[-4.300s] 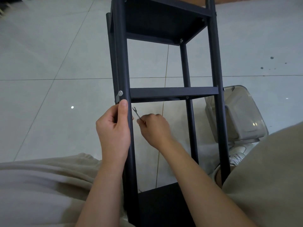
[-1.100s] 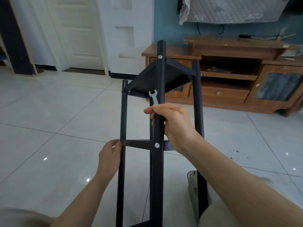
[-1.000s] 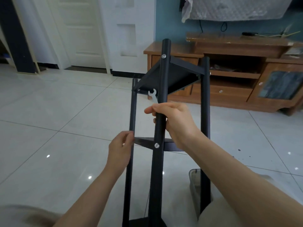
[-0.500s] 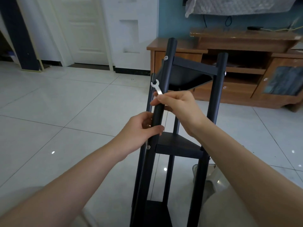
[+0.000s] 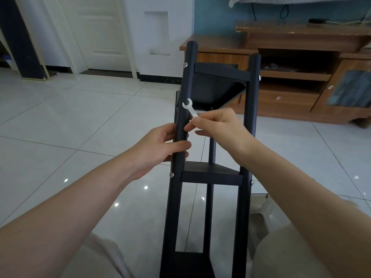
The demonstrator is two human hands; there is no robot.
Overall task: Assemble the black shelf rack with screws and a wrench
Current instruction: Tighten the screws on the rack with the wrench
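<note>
The black shelf rack [image 5: 210,174] leans away from me between my knees, with three shelves fixed between its round posts. Silver screw heads show on the near left post [image 5: 171,174] and at the top of that post. My left hand [image 5: 160,146] grips the near left post just above the middle shelf. My right hand [image 5: 216,127] hovers beside that post and pinches a small flat silver wrench [image 5: 189,108], its open jaw pointing up in front of the post.
A clear plastic container [image 5: 261,215] lies on the tiled floor behind the rack at the lower right. A wooden TV cabinet [image 5: 301,77] stands along the far wall. White doors [image 5: 100,33] are at the back left.
The rack has turned, so its front face now shows two posts squarely. My left hand moved from the far post to grip the near left post. My right hand let go of the post, keeping the wrench.
</note>
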